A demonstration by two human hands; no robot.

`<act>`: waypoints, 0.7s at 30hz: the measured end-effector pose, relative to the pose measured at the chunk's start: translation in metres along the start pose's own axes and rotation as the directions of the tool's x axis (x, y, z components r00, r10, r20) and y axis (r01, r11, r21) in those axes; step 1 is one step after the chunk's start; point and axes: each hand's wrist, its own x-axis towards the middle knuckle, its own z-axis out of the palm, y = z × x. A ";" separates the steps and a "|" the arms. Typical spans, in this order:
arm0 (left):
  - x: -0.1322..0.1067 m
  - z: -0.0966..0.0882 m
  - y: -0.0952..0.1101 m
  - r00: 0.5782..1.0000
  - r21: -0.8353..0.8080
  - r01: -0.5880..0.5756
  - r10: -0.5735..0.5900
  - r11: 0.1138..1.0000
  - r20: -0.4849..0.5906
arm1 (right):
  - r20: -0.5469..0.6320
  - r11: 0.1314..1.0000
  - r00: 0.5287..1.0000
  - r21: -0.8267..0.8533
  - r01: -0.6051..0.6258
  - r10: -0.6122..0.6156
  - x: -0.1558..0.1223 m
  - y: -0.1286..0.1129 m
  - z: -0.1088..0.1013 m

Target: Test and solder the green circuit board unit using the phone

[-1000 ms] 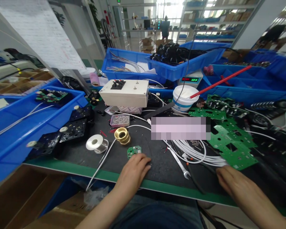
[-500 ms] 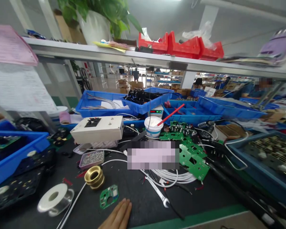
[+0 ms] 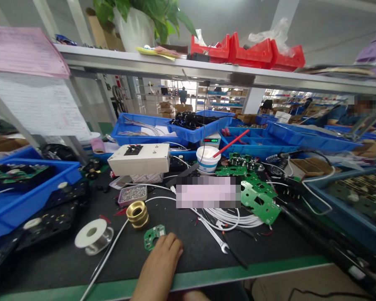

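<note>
My left hand point(image 3: 161, 262) reaches in from the bottom edge, back up, over the front part of the black mat point(image 3: 119, 271). Its fingers are bent and close together; the fingertips are turned under, so what they hold, if anything, is hidden. The hand covers the lower right edge of a small green circuit board point(image 3: 149, 240) with a round cut-out. Behind that board stands a brass ring-shaped fitting point(image 3: 138, 217). To the left lies a spool of solder wire point(image 3: 94, 236). Below the table edge a patch of skin shows, perhaps my right hand, its fingers hidden.
Right of the hand lie a wrench point(image 3: 214, 236), coiled white cable point(image 3: 232, 218) and larger green circuit boards point(image 3: 261, 202). Farther back are a dish of small metal parts point(image 3: 132, 195), a white box point(image 3: 139, 159) and a white tub point(image 3: 208, 163). Blue bins point(image 3: 144, 136) line the back.
My left hand has come further into view, from stretched fingers to bent ones, and now overlaps the small green circuit board. The view has shifted, so things appear slightly further right and higher.
</note>
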 end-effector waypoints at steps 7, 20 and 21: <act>-0.007 -0.016 0.012 0.984 -0.032 0.123 -0.118 0.992 0.135 | -0.009 0.849 0.971 0.487 -0.203 0.237 -0.010 0.021 -0.014; -0.029 -0.021 0.003 0.972 -0.183 0.221 -0.201 0.958 0.121 | 0.120 0.594 0.913 0.725 -0.349 0.389 -0.017 0.016 -0.014; -0.031 -0.020 0.004 0.974 -0.191 0.214 -0.195 0.958 0.114 | 0.127 0.584 0.912 0.732 -0.351 0.389 -0.017 0.016 -0.013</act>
